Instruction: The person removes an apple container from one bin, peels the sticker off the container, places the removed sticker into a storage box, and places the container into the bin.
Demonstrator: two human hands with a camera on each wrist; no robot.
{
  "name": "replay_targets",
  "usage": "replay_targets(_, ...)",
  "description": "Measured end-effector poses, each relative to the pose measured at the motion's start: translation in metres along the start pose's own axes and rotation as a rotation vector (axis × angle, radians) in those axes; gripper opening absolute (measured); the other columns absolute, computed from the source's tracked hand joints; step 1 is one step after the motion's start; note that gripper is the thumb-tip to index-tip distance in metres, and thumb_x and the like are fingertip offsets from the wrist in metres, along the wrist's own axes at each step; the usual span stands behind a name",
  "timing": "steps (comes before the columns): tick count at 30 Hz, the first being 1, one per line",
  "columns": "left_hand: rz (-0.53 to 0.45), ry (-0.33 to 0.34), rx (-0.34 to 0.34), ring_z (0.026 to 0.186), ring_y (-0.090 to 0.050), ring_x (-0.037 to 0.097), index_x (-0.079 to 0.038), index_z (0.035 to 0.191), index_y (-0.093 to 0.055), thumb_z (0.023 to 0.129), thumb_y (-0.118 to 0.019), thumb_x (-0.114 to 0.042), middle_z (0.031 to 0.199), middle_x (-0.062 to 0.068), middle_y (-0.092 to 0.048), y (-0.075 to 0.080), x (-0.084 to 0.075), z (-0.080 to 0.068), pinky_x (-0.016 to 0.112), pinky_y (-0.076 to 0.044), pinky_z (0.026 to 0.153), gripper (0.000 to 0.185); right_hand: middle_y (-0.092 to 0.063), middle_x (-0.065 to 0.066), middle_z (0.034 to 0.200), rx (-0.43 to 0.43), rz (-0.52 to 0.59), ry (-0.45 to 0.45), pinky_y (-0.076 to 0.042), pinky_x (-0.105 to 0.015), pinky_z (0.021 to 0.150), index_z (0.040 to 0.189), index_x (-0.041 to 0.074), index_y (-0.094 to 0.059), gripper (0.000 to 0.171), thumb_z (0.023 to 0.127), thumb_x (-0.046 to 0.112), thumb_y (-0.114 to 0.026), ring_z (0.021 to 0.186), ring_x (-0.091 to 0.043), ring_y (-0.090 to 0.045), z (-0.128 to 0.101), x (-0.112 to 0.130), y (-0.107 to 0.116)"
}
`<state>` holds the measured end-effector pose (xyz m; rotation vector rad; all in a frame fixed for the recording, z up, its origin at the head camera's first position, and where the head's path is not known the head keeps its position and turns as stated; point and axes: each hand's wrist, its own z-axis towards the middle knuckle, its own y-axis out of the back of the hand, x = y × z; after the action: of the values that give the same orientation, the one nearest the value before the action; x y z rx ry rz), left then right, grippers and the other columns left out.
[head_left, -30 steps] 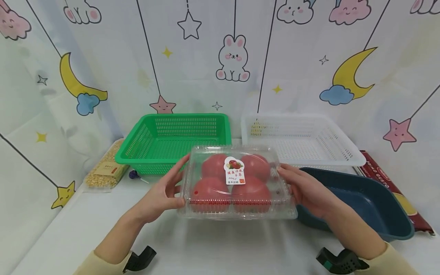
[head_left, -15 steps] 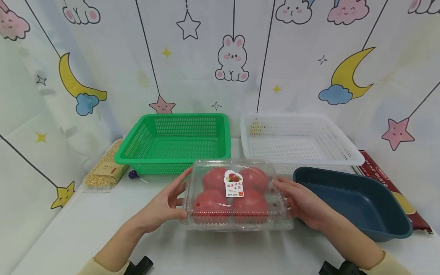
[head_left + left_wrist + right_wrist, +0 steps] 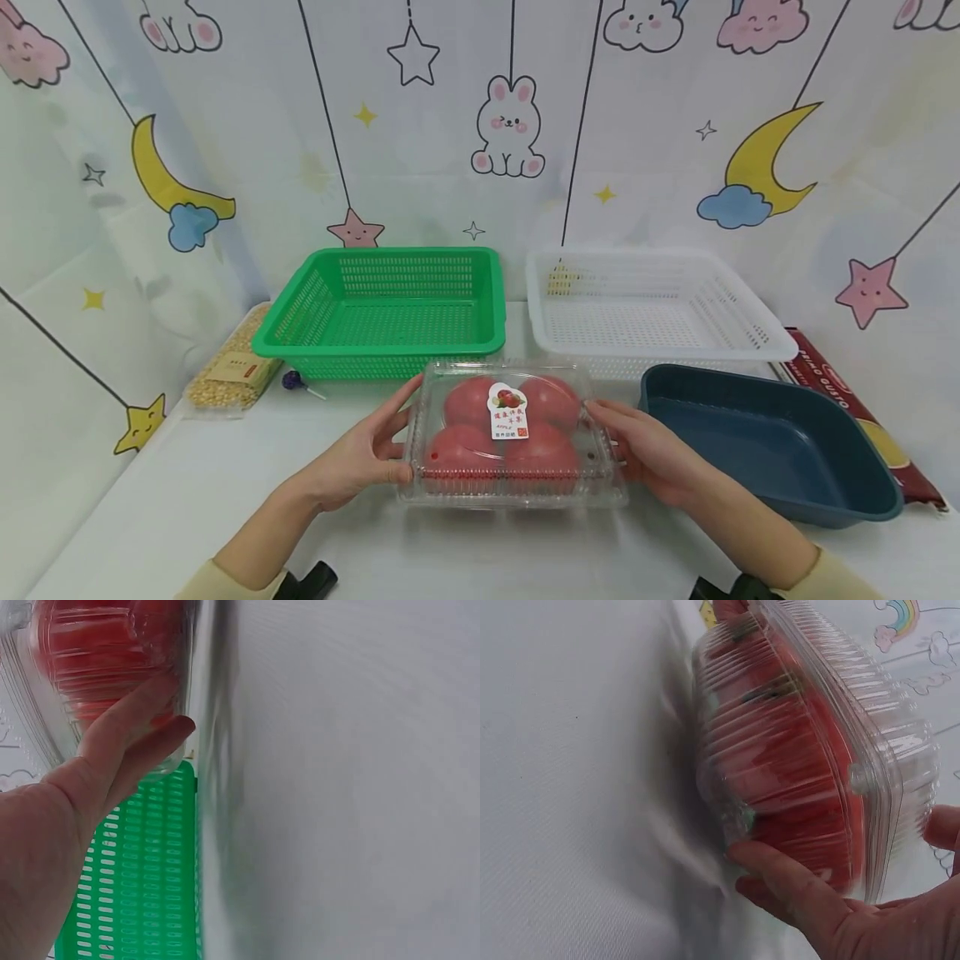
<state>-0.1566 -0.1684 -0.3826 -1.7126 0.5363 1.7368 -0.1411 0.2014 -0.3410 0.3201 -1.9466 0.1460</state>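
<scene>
A clear plastic clamshell box (image 3: 512, 433) with several red apples and a small label on its lid is held low over the white table (image 3: 187, 500). Whether it touches the surface I cannot tell. My left hand (image 3: 372, 450) grips its left end, thumb at the front corner and fingers along the side. My right hand (image 3: 643, 448) grips the right end. In the left wrist view the left hand (image 3: 124, 746) has its fingers against the ribbed box (image 3: 97, 645). In the right wrist view the right hand (image 3: 817, 900) has fingers under the box (image 3: 795, 750).
Behind the box stand a green slotted basket (image 3: 378, 343) and a white slotted basket (image 3: 663, 348). A dark blue tray (image 3: 780, 454) lies at the right, with a red packet (image 3: 843, 398) beyond it. A bag of yellow grains (image 3: 228, 371) and a lollipop (image 3: 292, 382) lie at the left.
Both hands have brought the apple box down and a little closer to me, from in front of the baskets to just above the table. The grip is the same.
</scene>
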Motion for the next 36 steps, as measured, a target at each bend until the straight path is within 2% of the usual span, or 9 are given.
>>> replay_targets(4, 0.024, 0.043, -0.025, 0.117, -0.049, 0.039, -0.034, 0.150, -0.006, 0.081, -0.075, -0.013, 0.153, 0.017, -0.003, 0.001, 0.001, 0.002, 0.039, -0.050, 0.083, 0.100, -0.050, -0.013, 0.125, -0.037, -0.027, 0.001, -0.049, -0.039, 0.083, 0.143, 0.003, -0.031, 0.077, 0.089, 0.053, -0.053, 0.103, -0.023, -0.054, 0.004, -0.002, -0.002)
replay_targets(9, 0.040, 0.089, -0.038, 0.118, -0.048, 0.037, -0.037, 0.150, -0.006, 0.081, -0.074, -0.012, 0.154, 0.014, 0.000, 0.003, 0.004, 0.005, 0.040, -0.049, 0.086, 0.100, -0.050, -0.014, 0.125, -0.069, -0.062, 0.007, -0.049, -0.040, 0.083, 0.142, 0.003, -0.033, 0.078, 0.088, 0.055, -0.053, 0.105, -0.024, -0.052, 0.008, -0.005, -0.003)
replay_targets(12, 0.040, 0.095, -0.039, 0.119, -0.047, 0.039, -0.036, 0.150, -0.006, 0.080, -0.074, -0.009, 0.154, 0.017, 0.000, 0.004, 0.005, 0.006, 0.041, -0.049, 0.088, 0.102, -0.050, -0.014, 0.126, -0.068, -0.071, 0.007, -0.049, -0.040, 0.084, 0.142, 0.003, -0.033, 0.078, 0.088, 0.055, -0.052, 0.105, -0.024, -0.053, 0.009, -0.005, -0.004)
replay_targets(17, 0.074, 0.086, -0.031, 0.123, -0.041, 0.043, -0.033, 0.151, -0.006, 0.078, -0.076, -0.014, 0.153, 0.020, -0.002, 0.007, 0.005, 0.006, 0.041, -0.048, 0.089, 0.103, -0.049, -0.014, 0.128, -0.055, -0.064, 0.005, -0.050, -0.041, 0.083, 0.142, 0.002, -0.034, 0.077, 0.088, 0.054, -0.054, 0.103, -0.025, -0.054, 0.008, -0.004, -0.003)
replay_targets(22, 0.136, 0.072, -0.030, 0.129, -0.032, 0.043, -0.030, 0.151, -0.007, 0.082, -0.073, -0.012, 0.153, 0.019, -0.006, 0.011, 0.003, 0.005, 0.042, -0.046, 0.093, 0.097, -0.051, -0.014, 0.126, -0.017, -0.046, 0.020, -0.051, -0.042, 0.083, 0.139, 0.000, -0.038, 0.071, 0.090, 0.049, -0.054, 0.105, -0.025, -0.055, 0.006, 0.000, 0.001)
replay_targets(25, 0.221, 0.055, -0.093, 0.132, -0.028, 0.040, -0.027, 0.151, -0.011, 0.088, -0.066, -0.011, 0.153, 0.014, -0.011, 0.013, 0.000, 0.004, 0.040, -0.043, 0.097, 0.085, -0.047, -0.015, 0.132, -0.005, -0.039, 0.048, -0.050, -0.044, 0.087, 0.140, -0.001, -0.037, 0.069, 0.092, 0.046, -0.054, 0.111, -0.029, -0.053, 0.003, 0.005, 0.004)
replay_targets(29, 0.324, 0.010, -0.209, 0.133, -0.028, 0.034, -0.024, 0.150, -0.019, 0.092, -0.061, -0.016, 0.153, 0.006, -0.018, 0.010, -0.003, 0.006, 0.035, -0.040, 0.100, 0.072, -0.035, -0.020, 0.142, -0.012, -0.039, 0.096, -0.047, -0.044, 0.092, 0.144, -0.001, -0.027, 0.071, 0.093, 0.042, -0.053, 0.122, -0.036, -0.044, -0.004, 0.017, 0.009)
replay_targets(32, 0.382, -0.038, -0.284, 0.134, -0.029, 0.030, -0.022, 0.148, -0.026, 0.091, -0.063, -0.019, 0.151, 0.002, -0.022, 0.004, -0.003, 0.009, 0.035, -0.038, 0.101, 0.068, -0.031, -0.022, 0.145, -0.023, -0.052, 0.139, -0.046, -0.042, 0.093, 0.146, 0.000, -0.022, 0.073, 0.094, 0.040, -0.053, 0.126, -0.037, -0.039, -0.008, 0.025, 0.014)
replay_targets(36, 0.511, -0.133, -0.360, 0.135, -0.029, 0.026, -0.019, 0.145, -0.034, 0.090, -0.065, -0.018, 0.149, 0.002, -0.026, -0.006, -0.003, 0.015, 0.039, -0.032, 0.105, 0.063, -0.035, -0.020, 0.144, -0.050, -0.102, 0.209, -0.046, -0.040, 0.094, 0.145, 0.001, -0.027, 0.069, 0.094, 0.039, -0.054, 0.127, -0.036, -0.039, -0.010, 0.035, 0.018)
